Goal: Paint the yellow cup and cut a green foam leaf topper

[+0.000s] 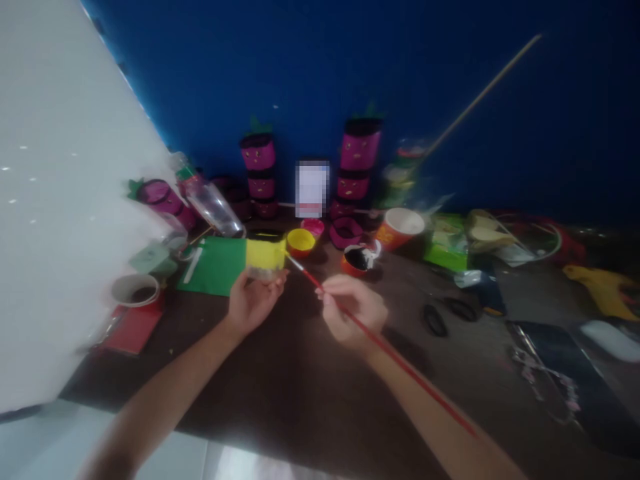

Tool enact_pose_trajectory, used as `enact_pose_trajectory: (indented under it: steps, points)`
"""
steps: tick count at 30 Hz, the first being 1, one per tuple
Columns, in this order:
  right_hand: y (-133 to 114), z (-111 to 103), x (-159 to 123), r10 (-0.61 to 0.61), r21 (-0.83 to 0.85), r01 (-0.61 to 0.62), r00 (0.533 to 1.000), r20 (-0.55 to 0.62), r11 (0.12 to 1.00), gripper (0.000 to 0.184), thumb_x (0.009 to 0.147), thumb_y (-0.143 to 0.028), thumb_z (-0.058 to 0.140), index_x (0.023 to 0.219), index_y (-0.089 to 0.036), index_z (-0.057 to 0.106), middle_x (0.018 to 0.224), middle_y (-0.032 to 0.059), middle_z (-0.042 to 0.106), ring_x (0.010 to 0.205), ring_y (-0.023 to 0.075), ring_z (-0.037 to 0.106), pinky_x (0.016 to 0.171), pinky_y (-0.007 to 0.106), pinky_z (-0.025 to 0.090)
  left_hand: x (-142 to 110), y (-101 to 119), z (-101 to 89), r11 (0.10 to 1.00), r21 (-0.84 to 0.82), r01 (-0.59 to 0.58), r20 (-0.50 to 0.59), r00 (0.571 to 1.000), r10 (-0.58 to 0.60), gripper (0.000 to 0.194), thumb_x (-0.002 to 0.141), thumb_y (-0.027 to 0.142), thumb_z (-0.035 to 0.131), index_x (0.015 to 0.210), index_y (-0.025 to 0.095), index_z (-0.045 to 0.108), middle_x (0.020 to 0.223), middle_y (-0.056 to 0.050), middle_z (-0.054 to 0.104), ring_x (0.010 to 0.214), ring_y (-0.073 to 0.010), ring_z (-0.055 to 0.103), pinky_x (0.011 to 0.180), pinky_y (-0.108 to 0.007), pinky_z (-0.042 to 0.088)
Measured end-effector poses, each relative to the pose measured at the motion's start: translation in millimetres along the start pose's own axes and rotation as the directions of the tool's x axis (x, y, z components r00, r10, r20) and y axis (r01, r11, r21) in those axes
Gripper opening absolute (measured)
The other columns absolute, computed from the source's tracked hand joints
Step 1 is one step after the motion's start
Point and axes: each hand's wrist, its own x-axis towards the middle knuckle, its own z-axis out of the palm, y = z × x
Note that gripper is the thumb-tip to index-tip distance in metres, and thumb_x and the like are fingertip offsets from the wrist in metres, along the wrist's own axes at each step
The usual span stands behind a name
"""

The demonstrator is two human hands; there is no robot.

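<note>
My left hand (256, 298) grips a small clear plastic container (266, 255) from below. Yellow paint covers its side, the rim is dark, and a see-through band shows near the bottom. In my right hand (354, 312) is a long red paintbrush (380, 341), pinched near its front end. The pale bristles touch or nearly touch the container's right side; blur hides which. Just beyond them stands a cup of yellow paint (301, 244), with a cup of pink paint (313, 228) behind it. A cup of black paint (356, 261) sits above my right hand.
Purple stacked figures (260, 160) line the blue wall. A clear bottle (213, 200) leans at the left, near a green sheet (210, 267) and a paper cup (136, 293). Rightward lie scissors (435, 321), a dark phone-like slab (565, 367) and a yellow glue gun (603, 290).
</note>
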Motion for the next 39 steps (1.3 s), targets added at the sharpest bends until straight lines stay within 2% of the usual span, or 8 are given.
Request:
enact_pose_trajectory:
  steps: [4,13,18,26,31,34,39]
  points:
    - [-1.9,1.9,1.7,-0.022,-0.001,0.022,1.0,-0.017,1.0,0.019,0.07,-0.003,0.057,0.079,-0.02,0.06,0.072,0.0024,0.065,0.062,0.0146,0.065,0.055,0.027,0.054,-1.1,-1.8,2.6,1.0,0.018,-0.01,-0.003,1.0,0.01,0.064,0.091,0.04,0.032,0.136,-0.006,0.029,0.089,-0.02,0.063,0.07,-0.0162,0.064,0.06,-0.02,0.054]
    - [-2.1,2.0,1.1,-0.043,-0.022,0.043,0.999,0.001,0.999,0.02,0.07,-0.002,0.058,0.079,-0.02,0.06,0.073,0.0028,0.066,0.064,0.0146,0.065,0.058,0.027,0.055,-1.9,-4.6,6.7,0.998,0.049,-0.038,-0.039,0.998,0.04,0.055,0.091,0.036,0.031,0.13,-0.002,0.039,0.087,-0.018,0.063,0.07,-0.0168,0.064,0.06,-0.022,0.055]
    - [-1.7,1.8,1.5,-0.063,-0.006,0.063,0.998,-0.008,0.998,0.02,0.069,-0.001,0.058,0.079,-0.019,0.06,0.074,0.0027,0.066,0.063,0.0139,0.066,0.057,0.025,0.055,-1.3,-4.5,6.0,0.998,0.055,-0.037,-0.032,0.999,0.039,0.055,0.091,0.037,0.031,0.128,-0.004,0.04,0.087,-0.018,0.063,0.071,-0.0171,0.064,0.062,-0.023,0.055]
    - [2.3,1.3,0.3,-0.073,0.02,0.072,0.995,0.073,0.997,0.02,0.068,-0.001,0.058,0.077,-0.018,0.059,0.072,0.0023,0.064,0.06,0.0134,0.064,0.054,0.024,0.052,-1.4,-6.0,8.4,0.996,0.059,-0.071,-0.053,0.996,0.074,0.052,0.093,0.039,0.027,0.122,0.001,0.048,0.09,-0.018,0.063,0.073,-0.0176,0.064,0.062,-0.024,0.055]
    - [2.3,-1.1,0.2,-0.089,0.059,0.08,0.981,0.174,0.995,0.017,0.067,-0.002,0.056,0.072,-0.019,0.057,0.065,0.0006,0.061,0.056,0.0129,0.06,0.051,0.025,0.049,-1.3,-6.2,9.6,0.994,0.016,-0.104,-0.076,0.992,0.105,0.046,0.094,0.037,0.03,0.117,0.004,0.052,0.087,-0.015,0.063,0.071,-0.0166,0.063,0.058,-0.023,0.054]
    - [2.1,-2.5,-1.0,-0.143,0.068,0.135,0.98,0.138,0.989,0.021,0.065,-0.001,0.057,0.076,-0.019,0.058,0.067,0.0011,0.061,0.057,0.0135,0.06,0.052,0.026,0.05,-0.3,-5.7,8.1,0.995,-0.004,-0.098,-0.094,0.991,0.097,0.046,0.093,0.038,0.033,0.116,0.003,0.052,0.083,-0.014,0.063,0.071,-0.0171,0.063,0.058,-0.023,0.054]
    - [-3.3,-1.6,-1.1,-0.2,-0.055,0.202,0.979,0.047,0.978,0.027,0.067,0.001,0.058,0.085,-0.019,0.059,0.073,0.0029,0.063,0.063,0.0146,0.062,0.055,0.026,0.053,1.5,-5.7,3.4,0.995,0.013,-0.1,-0.052,0.994,0.101,0.047,0.092,0.041,0.036,0.113,0.003,0.054,0.094,-0.019,0.063,0.079,-0.0204,0.065,0.063,-0.026,0.056]
